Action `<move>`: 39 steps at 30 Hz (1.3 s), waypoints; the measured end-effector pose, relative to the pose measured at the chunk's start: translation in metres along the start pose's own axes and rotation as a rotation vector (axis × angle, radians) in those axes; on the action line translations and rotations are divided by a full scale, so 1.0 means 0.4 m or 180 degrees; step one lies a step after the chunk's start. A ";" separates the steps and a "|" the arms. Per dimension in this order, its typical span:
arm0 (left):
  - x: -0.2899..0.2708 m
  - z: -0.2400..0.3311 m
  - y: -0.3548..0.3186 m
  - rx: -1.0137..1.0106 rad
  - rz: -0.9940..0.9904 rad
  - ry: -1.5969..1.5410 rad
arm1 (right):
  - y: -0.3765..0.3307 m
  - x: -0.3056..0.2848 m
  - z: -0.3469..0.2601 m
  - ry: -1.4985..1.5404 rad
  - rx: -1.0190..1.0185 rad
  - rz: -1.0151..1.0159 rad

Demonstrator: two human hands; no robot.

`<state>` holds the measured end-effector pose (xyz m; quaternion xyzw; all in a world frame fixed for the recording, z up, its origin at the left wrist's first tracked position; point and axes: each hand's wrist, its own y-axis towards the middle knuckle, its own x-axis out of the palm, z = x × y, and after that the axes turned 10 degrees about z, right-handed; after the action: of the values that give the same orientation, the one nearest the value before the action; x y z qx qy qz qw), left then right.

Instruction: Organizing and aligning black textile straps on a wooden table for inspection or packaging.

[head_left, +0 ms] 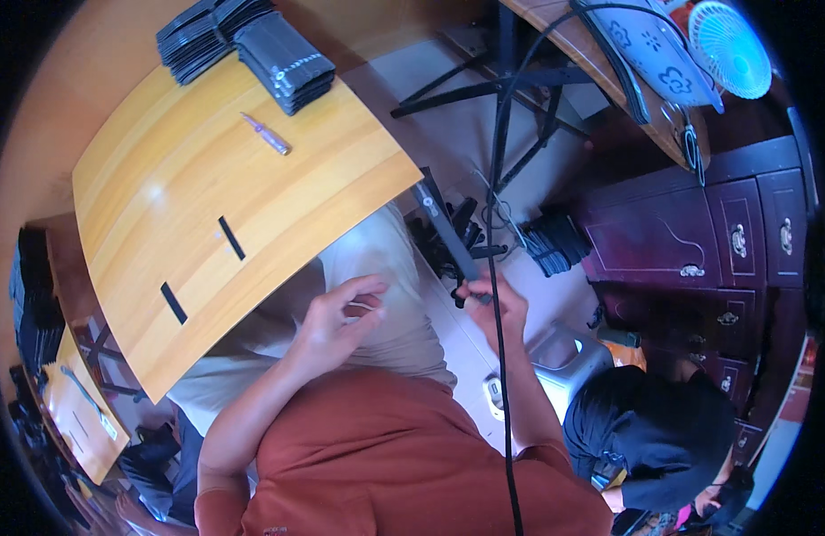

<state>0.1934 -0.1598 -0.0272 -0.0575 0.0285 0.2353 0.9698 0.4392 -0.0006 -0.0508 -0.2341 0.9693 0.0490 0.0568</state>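
A long, flat dark grey piece (pixel 450 236) with a small round light mark near its far end is gripped by my right hand (pixel 500 310), to the right of the table corner. It resembles the stacked grey pieces, but its exact kind cannot be made out. My left hand (pixel 344 314) hovers over my lap, fingers loosely curved and apart, with nothing visible in it. On the wooden table (pixel 314 179) lies a small screwdriver (pixel 268 135) with a see-through handle. Two narrow black strips or slots (pixel 231 238) show on the tabletop nearer me.
Stacks of dark grey flat pieces (pixel 287 62) sit at the table's far edge. A black cable (pixel 495 196) hangs across the view, passing by my right hand. Right: a grey stool (pixel 569 357), a crouching person in dark clothes (pixel 649 420), dark red cabinets (pixel 654 232).
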 end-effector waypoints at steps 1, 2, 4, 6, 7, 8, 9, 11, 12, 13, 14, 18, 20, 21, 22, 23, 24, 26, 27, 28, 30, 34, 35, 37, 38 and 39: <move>0.011 -0.013 0.006 -0.0490 -0.0188 -0.0518 | -0.029 0.011 -0.008 0.0009 -0.0013 -0.0045; 0.024 -0.050 0.013 -0.0594 -0.0351 -0.0762 | -0.055 0.019 -0.015 -0.0350 -0.0266 -0.0237; 0.043 -0.019 0.035 -0.1131 -0.0282 -0.1161 | -0.096 0.042 -0.050 -0.0875 -0.0682 -0.0608; 0.071 -0.013 0.058 -0.1792 -0.0042 -0.1595 | -0.131 0.078 -0.103 -0.0948 -0.0965 -0.0924; 0.072 -0.017 0.065 -0.1792 -0.0026 -0.1607 | -0.138 0.095 -0.100 -0.0828 -0.1149 -0.1126; 0.071 -0.021 0.071 -0.1736 -0.0147 -0.1989 | -0.140 0.109 -0.106 -0.0805 -0.1214 -0.1297; 0.073 -0.020 0.074 -0.1675 -0.0281 -0.2365 | -0.137 0.119 -0.117 -0.0785 -0.1275 -0.1456; 0.066 0.045 0.059 -0.1548 -0.0056 -0.2400 | -0.123 0.130 -0.146 -0.0893 -0.1442 -0.1309; 0.057 0.055 0.049 -0.1450 0.0059 -0.2446 | -0.116 0.136 -0.161 -0.0994 -0.1613 -0.1162; 0.049 0.059 0.041 -0.1349 0.0181 -0.2488 | -0.108 0.145 -0.173 -0.0971 -0.1634 -0.1187; 0.037 0.057 0.034 -0.1328 0.0224 -0.2481 | -0.101 0.156 -0.184 -0.0996 -0.1791 -0.0982; -0.025 0.049 0.002 -0.0323 0.0741 -0.2161 | -0.081 0.203 -0.253 -0.0874 -0.2031 -0.0703; -0.057 0.049 -0.024 -0.0063 0.0888 -0.1776 | -0.072 0.213 -0.270 -0.0816 -0.2180 -0.0647; -0.067 0.072 -0.041 -0.0135 0.0929 -0.1572 | -0.056 0.236 -0.281 -0.0788 -0.2203 -0.0668; -0.074 0.089 -0.061 -0.0215 0.0999 -0.1364 | -0.030 0.274 -0.293 -0.1151 -0.2439 -0.0371; -0.080 0.095 -0.078 -0.0200 0.1063 -0.1347 | -0.015 0.307 -0.300 -0.1509 -0.2666 -0.0061; -0.087 0.101 -0.093 -0.0070 0.1053 -0.1205 | -0.012 0.332 -0.294 -0.1475 -0.2698 -0.0094; -0.103 0.103 -0.123 0.0215 0.0986 -0.0964 | -0.009 0.370 -0.272 -0.0615 -0.1200 -0.1139; -0.118 0.112 -0.138 0.0236 0.1038 -0.0943 | -0.007 0.379 -0.278 -0.0581 -0.1230 -0.1178; -0.133 0.129 -0.155 0.0285 0.1026 -0.0934 | -0.008 0.383 -0.290 -0.0411 -0.0853 -0.1632; -0.192 0.129 -0.203 0.0045 0.0741 -0.0756 | -0.011 0.397 -0.316 -0.0352 -0.0806 -0.2097; -0.347 0.228 -0.329 -0.0961 0.0997 -0.0522 | 0.068 0.350 -0.357 -0.0807 -0.1510 -0.2225; -0.391 0.229 -0.364 -0.1032 0.1275 -0.0613 | 0.082 0.326 -0.349 -0.0937 -0.1226 -0.1767; -0.501 0.214 -0.433 -0.0799 0.1816 -0.0729 | 0.128 0.299 -0.348 -0.1170 -0.0805 -0.1332; -0.527 0.203 -0.453 -0.0559 0.2134 -0.0938 | 0.141 0.305 -0.338 -0.1275 -0.1016 -0.1232; -0.540 0.196 -0.468 -0.0323 0.2435 -0.1145 | 0.147 0.312 -0.327 -0.1381 -0.1214 -0.1119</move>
<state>0.0898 -0.4131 0.0865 -0.0485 -0.1334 0.5856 0.7981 0.2905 -0.0202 0.0662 -0.3882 0.8528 0.2676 0.2245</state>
